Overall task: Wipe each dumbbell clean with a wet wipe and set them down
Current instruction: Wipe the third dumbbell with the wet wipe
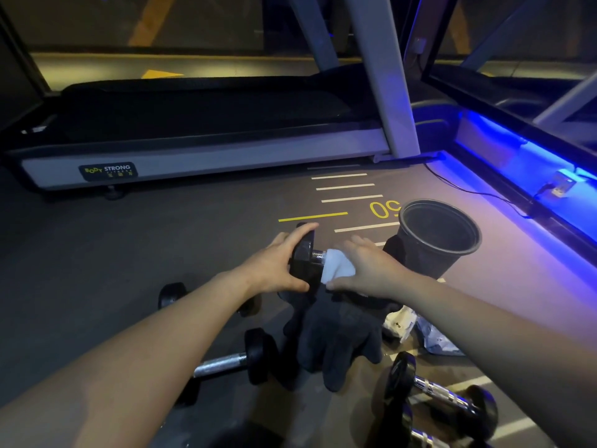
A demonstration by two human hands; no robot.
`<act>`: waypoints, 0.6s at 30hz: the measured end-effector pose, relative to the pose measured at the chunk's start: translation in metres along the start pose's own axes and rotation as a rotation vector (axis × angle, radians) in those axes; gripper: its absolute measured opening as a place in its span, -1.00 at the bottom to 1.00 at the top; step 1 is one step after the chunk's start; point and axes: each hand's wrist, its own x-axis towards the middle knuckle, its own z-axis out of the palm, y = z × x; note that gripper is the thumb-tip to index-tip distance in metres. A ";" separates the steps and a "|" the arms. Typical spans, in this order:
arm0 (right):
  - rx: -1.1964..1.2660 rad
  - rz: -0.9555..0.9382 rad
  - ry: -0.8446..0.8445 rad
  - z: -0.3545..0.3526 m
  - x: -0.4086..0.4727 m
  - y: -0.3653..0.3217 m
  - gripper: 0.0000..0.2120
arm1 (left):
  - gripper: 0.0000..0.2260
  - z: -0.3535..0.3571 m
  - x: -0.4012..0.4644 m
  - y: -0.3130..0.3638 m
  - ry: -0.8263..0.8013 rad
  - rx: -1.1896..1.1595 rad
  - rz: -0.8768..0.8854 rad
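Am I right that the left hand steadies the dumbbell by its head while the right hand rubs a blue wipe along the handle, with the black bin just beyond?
Not quite: the wipe is white, not blue, as the head view shows. The rest stands: the left hand steadies the dumbbell by its head, the right hand rubs the handle, and the black bin sits just beyond.

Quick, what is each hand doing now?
Left hand: gripping the black end of the held dumbbell.
Right hand: pressing white wet wipe on its metal handle.
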 end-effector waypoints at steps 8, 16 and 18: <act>0.095 0.073 -0.230 -0.034 0.002 -0.002 -0.43 | 0.01 0.001 0.000 0.001 0.007 0.009 -0.009; -0.252 0.075 -0.060 -0.014 0.014 -0.001 -0.62 | 0.00 -0.001 -0.002 0.000 0.009 -0.022 0.003; -0.271 0.054 -0.019 -0.010 0.015 -0.006 -0.59 | -0.01 -0.001 -0.003 -0.001 0.012 -0.032 0.008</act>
